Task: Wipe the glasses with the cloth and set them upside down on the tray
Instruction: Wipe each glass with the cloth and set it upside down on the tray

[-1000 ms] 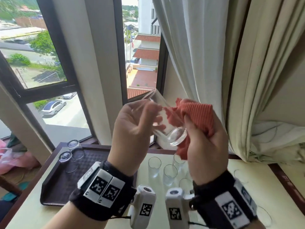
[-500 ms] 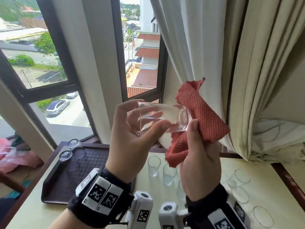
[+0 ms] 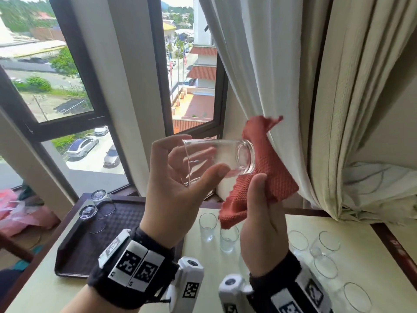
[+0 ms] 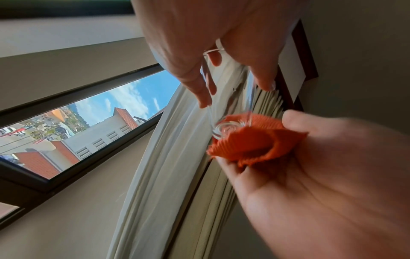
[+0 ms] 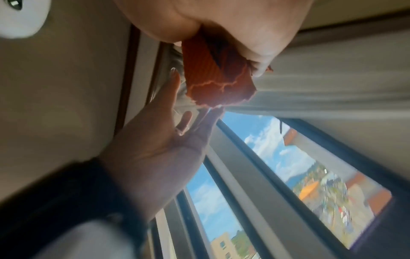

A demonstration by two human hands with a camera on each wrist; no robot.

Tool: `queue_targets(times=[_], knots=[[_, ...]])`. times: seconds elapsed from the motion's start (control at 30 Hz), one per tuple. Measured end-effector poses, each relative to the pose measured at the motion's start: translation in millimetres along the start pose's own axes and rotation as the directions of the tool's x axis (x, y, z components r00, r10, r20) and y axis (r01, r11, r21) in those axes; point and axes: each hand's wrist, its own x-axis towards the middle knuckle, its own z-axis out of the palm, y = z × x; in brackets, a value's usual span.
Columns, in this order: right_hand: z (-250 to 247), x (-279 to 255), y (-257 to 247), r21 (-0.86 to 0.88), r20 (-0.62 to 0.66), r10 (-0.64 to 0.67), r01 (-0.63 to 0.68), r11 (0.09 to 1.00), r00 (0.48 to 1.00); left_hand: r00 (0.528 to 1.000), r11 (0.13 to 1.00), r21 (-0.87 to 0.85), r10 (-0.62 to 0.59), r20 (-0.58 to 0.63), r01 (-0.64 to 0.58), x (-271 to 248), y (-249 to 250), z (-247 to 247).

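Observation:
My left hand (image 3: 176, 177) holds a clear glass (image 3: 214, 152) on its side at chest height, thumb under it and fingers behind, mouth pointing left. Its thick base touches the red cloth (image 3: 268, 172), which my right hand (image 3: 261, 206) grips with the thumb in front. The left wrist view shows the glass base (image 4: 226, 128) against the cloth (image 4: 250, 142). In the right wrist view the cloth (image 5: 217, 75) is bunched in my right hand (image 5: 221, 26). The dark tray (image 3: 117, 224) lies lower left and carries two upside-down glasses (image 3: 100, 197).
Several upright glasses (image 3: 207, 224) stand on the cream table (image 3: 266, 224) below my hands and to the right. Curtains (image 3: 338, 109) hang close behind the cloth. A window is to the left, and pink bags (image 3: 15, 213) lie beyond the tray.
The glass has swung from tilted base-down to lying level and has risen. The cloth has unfolded from around the base and now hangs behind it.

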Motion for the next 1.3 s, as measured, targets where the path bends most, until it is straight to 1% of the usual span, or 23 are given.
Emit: queue_targets(times=[0.07,0.1,0.13,0.2,0.23,0.3,0.4,0.47,0.57,0.63,0.67,0.73,0.8,0.87,0.9,0.97,1.03,1.07,1.1,1.13,1.17,1.23,1.3], knots=[[-2.1,15.3,-7.8,-0.152,0.043,-0.172,0.176,0.972,0.984,1.000,1.000,-0.001,-0.026,0.012,0.026,-3.3,-0.3,2.1],[-4.7,25.1,-14.4,-0.182,0.103,-0.209,0.225,0.957,0.972,0.999,0.999,-0.010,-0.040,0.015,0.040,-4.9,-0.2,4.0],[-8.2,33.7,-21.3,-0.198,0.144,-0.191,0.217,0.956,0.971,0.999,0.999,-0.015,-0.051,0.005,0.051,-6.1,0.1,5.7],[-12.1,44.3,-29.2,-0.159,0.137,-0.109,0.131,0.979,0.985,0.998,0.998,-0.012,-0.058,-0.035,0.058,-7.1,1.1,8.6],[-14.3,45.0,-28.9,-0.125,0.110,-0.005,0.019,0.992,0.994,0.997,0.998,-0.018,-0.058,-0.049,0.058,-7.4,0.5,9.3],[-18.9,39.4,-20.4,-0.029,0.070,0.204,-0.202,0.979,0.976,0.994,0.996,-0.050,-0.079,-0.079,0.075,-7.8,-4.9,9.7],[-12.1,12.4,-5.9,0.020,0.078,0.308,-0.310,0.951,0.948,0.981,0.984,-0.104,-0.159,-0.114,0.148,-7.4,-12.0,11.2],[-6.4,-4.9,5.8,0.004,0.068,0.248,-0.249,0.968,0.966,0.973,0.976,-0.128,-0.193,-0.127,0.177,-6.7,-13.0,13.6],[-5.5,-1.8,8.4,-0.105,0.036,-0.009,0.013,0.994,0.999,0.967,0.968,-0.158,-0.215,-0.134,0.194,-8.4,-12.2,16.4],[-13.5,18.4,-4.3,-0.204,0.101,-0.120,0.139,0.969,0.988,0.974,0.976,-0.111,-0.199,-0.112,0.187,-12.9,-11.3,16.9],[-17.9,30.8,-13.9,-0.234,0.130,-0.112,0.140,0.962,0.985,0.977,0.981,-0.087,-0.184,-0.103,0.175,-15.0,-10.2,17.2],[-24.7,50.9,-23.5,-0.199,0.133,0.054,-0.027,0.980,0.990,0.983,0.986,-0.070,-0.157,-0.099,0.151,-17.7,-8.3,16.9],[-30.2,56.5,-21.0,-0.044,0.170,0.327,-0.324,0.945,0.930,0.987,0.991,-0.068,-0.121,-0.108,0.114,-17.5,-5.2,16.3],[-27.3,45.6,-12.8,0.100,0.190,0.441,-0.464,0.880,0.877,0.987,0.994,-0.059,-0.095,-0.129,0.088,-14.7,-2.5,14.9],[-23.9,35.2,-10.0,0.147,0.180,0.462,-0.488,0.860,0.869,0.986,0.995,-0.048,-0.088,-0.141,0.082,-12.8,-2.5,13.7],[-16.3,10.4,-5.1,0.103,0.169,0.400,-0.420,0.902,0.901,0.984,0.996,-0.023,-0.094,-0.154,0.091,-9.5,-4.1,11.1],[-6.9,-0.9,-8.3,0.013,0.149,0.231,-0.235,0.972,0.962,0.978,0.992,-0.021,-0.123,-0.171,0.121,-8.5,-7.1,8.7],[-3.8,-0.4,-10.6,-0.046,0.146,0.094,-0.088,0.995,0.985,0.975,0.991,-0.024,-0.136,-0.174,0.133,-9.0,-8.5,7.5],[-3.1,3.4,-9.3,-0.127,0.177,-0.043,0.067,0.990,0.983,0.975,0.990,-0.026,-0.144,-0.169,0.141,-10.2,-8.8,7.5],[-5.1,10.3,-8.2,-0.193,0.212,-0.130,0.172,0.966,0.969,0.977,0.989,-0.023,-0.146,-0.154,0.144,-12.3,-8.8,7.6],[-9.4,19.9,-8.3,-0.229,0.231,-0.159,0.212,0.950,0.960,0.980,0.989,-0.018,-0.146,-0.135,0.145,-14.7,-8.4,8.2],[-16.4,38.7,-18.6,-0.286,0.219,-0.052,0.115,0.951,0.974,0.986,0.991,-0.008,-0.134,-0.099,0.134,-18.7,-8.3,9.8],[-22.3,47.1,-22.6,-0.178,0.157,0.191,-0.162,0.971,0.969,0.989,0.993,-0.017,-0.121,-0.089,0.120,-20.2,-9.3,10.9]])
